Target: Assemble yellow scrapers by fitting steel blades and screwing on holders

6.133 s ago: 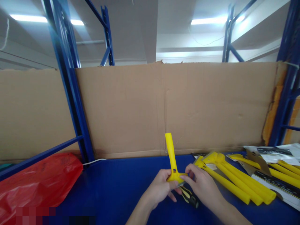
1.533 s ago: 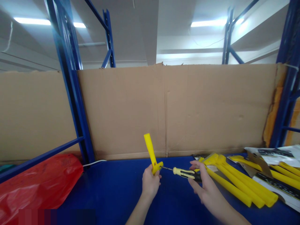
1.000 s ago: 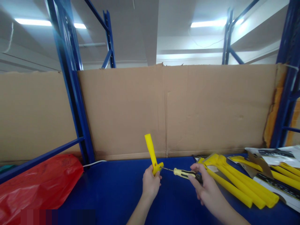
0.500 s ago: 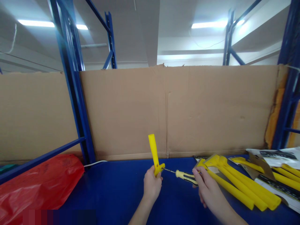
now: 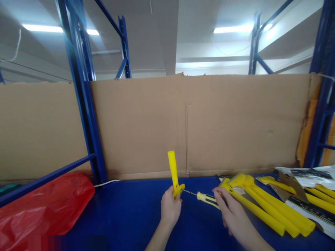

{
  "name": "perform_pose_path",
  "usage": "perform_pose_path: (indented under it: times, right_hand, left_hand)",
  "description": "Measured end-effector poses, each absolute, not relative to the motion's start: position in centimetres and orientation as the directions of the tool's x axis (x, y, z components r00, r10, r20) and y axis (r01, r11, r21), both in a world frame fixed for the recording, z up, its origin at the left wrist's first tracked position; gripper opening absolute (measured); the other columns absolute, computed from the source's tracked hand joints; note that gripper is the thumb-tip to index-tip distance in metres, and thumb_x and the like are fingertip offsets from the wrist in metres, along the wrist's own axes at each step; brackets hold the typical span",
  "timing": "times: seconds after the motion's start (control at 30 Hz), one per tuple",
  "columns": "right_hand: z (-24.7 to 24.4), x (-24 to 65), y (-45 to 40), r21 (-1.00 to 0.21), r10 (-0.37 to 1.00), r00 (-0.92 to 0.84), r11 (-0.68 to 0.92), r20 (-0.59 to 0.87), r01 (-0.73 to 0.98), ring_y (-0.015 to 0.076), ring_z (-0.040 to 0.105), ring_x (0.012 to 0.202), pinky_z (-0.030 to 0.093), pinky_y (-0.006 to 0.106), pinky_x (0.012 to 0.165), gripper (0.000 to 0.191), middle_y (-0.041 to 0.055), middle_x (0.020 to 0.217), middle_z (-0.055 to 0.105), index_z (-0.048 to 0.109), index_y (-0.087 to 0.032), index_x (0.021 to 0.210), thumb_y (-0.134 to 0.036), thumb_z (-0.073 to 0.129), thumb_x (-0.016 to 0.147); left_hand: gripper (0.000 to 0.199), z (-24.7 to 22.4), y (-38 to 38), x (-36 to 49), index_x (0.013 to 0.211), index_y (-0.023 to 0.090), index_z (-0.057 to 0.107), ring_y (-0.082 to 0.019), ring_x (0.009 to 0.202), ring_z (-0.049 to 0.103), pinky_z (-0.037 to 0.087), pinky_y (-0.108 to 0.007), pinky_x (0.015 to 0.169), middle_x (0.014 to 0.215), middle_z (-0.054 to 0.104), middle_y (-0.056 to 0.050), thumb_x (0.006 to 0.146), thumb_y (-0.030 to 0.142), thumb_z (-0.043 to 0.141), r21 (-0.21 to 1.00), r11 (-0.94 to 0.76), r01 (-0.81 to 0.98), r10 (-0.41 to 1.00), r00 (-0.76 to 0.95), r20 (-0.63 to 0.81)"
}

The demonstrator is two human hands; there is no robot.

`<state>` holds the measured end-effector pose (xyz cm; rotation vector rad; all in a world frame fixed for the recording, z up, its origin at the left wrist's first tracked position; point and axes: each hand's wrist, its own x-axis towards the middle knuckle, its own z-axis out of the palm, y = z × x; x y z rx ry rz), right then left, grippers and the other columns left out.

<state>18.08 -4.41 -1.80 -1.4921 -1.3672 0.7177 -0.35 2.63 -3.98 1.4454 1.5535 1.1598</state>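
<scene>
My left hand (image 5: 170,209) is closed around the head end of a yellow tool (image 5: 173,169), whose handle points up. A screwdriver (image 5: 208,199) with a cream and black handle lies roughly level between my hands, its thin shaft reaching the head of the yellow tool. My right hand (image 5: 231,212) has its fingers round the rear end of the screwdriver handle, and that end is hidden by the fingers.
Several yellow tools (image 5: 274,205) lie on the blue table (image 5: 125,212) at the right, beside white and black packaging (image 5: 314,212). A red plastic bag (image 5: 52,205) is at the left. Cardboard (image 5: 141,125) and blue posts (image 5: 90,129) stand behind.
The yellow tool and the screwdriver have shifted very slightly right in view. The fingers of my right hand have changed their hold a little at the handle's rear end.
</scene>
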Motion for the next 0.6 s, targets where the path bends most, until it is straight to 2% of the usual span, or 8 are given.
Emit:
perform_pose_path:
  times: [0.1, 0.17, 0.23, 0.33, 0.4, 0.47, 0.6]
  right_hand:
    - [-1.60, 17.76, -4.66, -0.927, 0.965, 0.168, 0.133, 0.202, 0.350, 0.0080, 0.048, 0.040, 0.027, 0.019, 0.024, 0.045, 0.0020, 0.090, 0.051, 0.038, -0.025, 0.114, -0.045, 0.049, 0.075]
    - [-1.45, 17.71, -4.66, -0.944, 0.970, 0.157, 0.131, 0.185, 0.303, 0.0070, 0.048, 0.042, 0.027, 0.018, 0.025, 0.049, 0.0028, 0.097, 0.050, 0.036, -0.026, 0.114, -0.041, 0.052, 0.070]
    - [-1.37, 17.81, -4.52, -0.952, 0.973, 0.164, 0.114, 0.165, 0.283, 0.0062, 0.045, 0.039, 0.030, 0.018, 0.026, 0.045, 0.0003, 0.091, 0.051, 0.038, -0.027, 0.109, -0.042, 0.052, 0.069]
    - [-1.45, 18.00, -4.29, -0.941, 0.969, 0.206, 0.065, 0.139, 0.333, 0.0070, 0.041, 0.033, 0.033, 0.019, 0.027, 0.036, -0.0040, 0.070, 0.053, 0.044, -0.025, 0.100, -0.051, 0.045, 0.075]
    - [-1.56, 18.00, -4.26, -0.933, 0.967, 0.234, 0.015, 0.105, 0.360, 0.0086, 0.042, 0.032, 0.033, 0.019, 0.027, 0.037, -0.0051, 0.061, 0.050, 0.046, -0.024, 0.097, -0.056, 0.038, 0.079]
    - [-1.66, 17.90, -4.30, -0.944, 0.963, 0.248, 0.015, 0.102, 0.328, 0.0091, 0.045, 0.035, 0.032, 0.019, 0.026, 0.040, -0.0035, 0.070, 0.053, 0.045, -0.026, 0.104, -0.056, 0.040, 0.078]
    - [-1.72, 17.88, -4.30, -0.968, 0.965, 0.208, 0.116, 0.163, 0.221, 0.0071, 0.048, 0.042, 0.031, 0.017, 0.027, 0.049, 0.0009, 0.099, 0.050, 0.036, -0.030, 0.114, -0.045, 0.052, 0.070]
  left_hand:
    - [0.027, -3.70, 2.54, -0.28, 0.105, 0.009, 0.057, -0.013, 0.063, 0.064, 0.046, -0.018, 0.043, 0.084, 0.065, -0.007, 0.081, 0.003, 0.048, 0.955, 0.017, 0.296, 0.987, -0.156, 0.030]
    - [0.027, -3.45, 2.45, -0.24, 0.106, 0.009, 0.057, -0.013, 0.062, 0.064, 0.046, -0.018, 0.043, 0.084, 0.064, -0.007, 0.081, 0.004, 0.048, 0.962, 0.033, 0.273, 0.986, -0.164, 0.013]
    - [0.027, -3.33, 2.40, -0.22, 0.107, 0.009, 0.056, -0.012, 0.062, 0.063, 0.046, -0.018, 0.043, 0.085, 0.064, -0.007, 0.082, 0.004, 0.047, 0.960, 0.033, 0.277, 0.987, -0.160, 0.012]
    - [0.028, -3.51, 2.47, -0.25, 0.108, 0.008, 0.056, -0.013, 0.063, 0.063, 0.046, -0.018, 0.042, 0.085, 0.064, -0.007, 0.082, 0.004, 0.046, 0.956, 0.023, 0.292, 0.989, -0.145, 0.020]
    - [0.028, -3.75, 2.57, -0.28, 0.107, 0.009, 0.057, -0.013, 0.063, 0.064, 0.046, -0.018, 0.043, 0.083, 0.064, -0.007, 0.081, 0.003, 0.046, 0.951, -0.005, 0.309, 0.991, -0.129, 0.047]
    - [0.029, -3.92, 2.63, -0.31, 0.106, 0.009, 0.058, -0.014, 0.063, 0.064, 0.045, -0.018, 0.043, 0.080, 0.064, -0.006, 0.081, 0.003, 0.047, 0.946, -0.023, 0.324, 0.989, -0.131, 0.069]
    - [0.030, -3.85, 2.58, -0.27, 0.109, 0.009, 0.057, -0.013, 0.060, 0.063, 0.045, -0.018, 0.042, 0.077, 0.064, -0.005, 0.081, 0.003, 0.046, 0.949, 0.006, 0.316, 0.988, -0.150, 0.044]
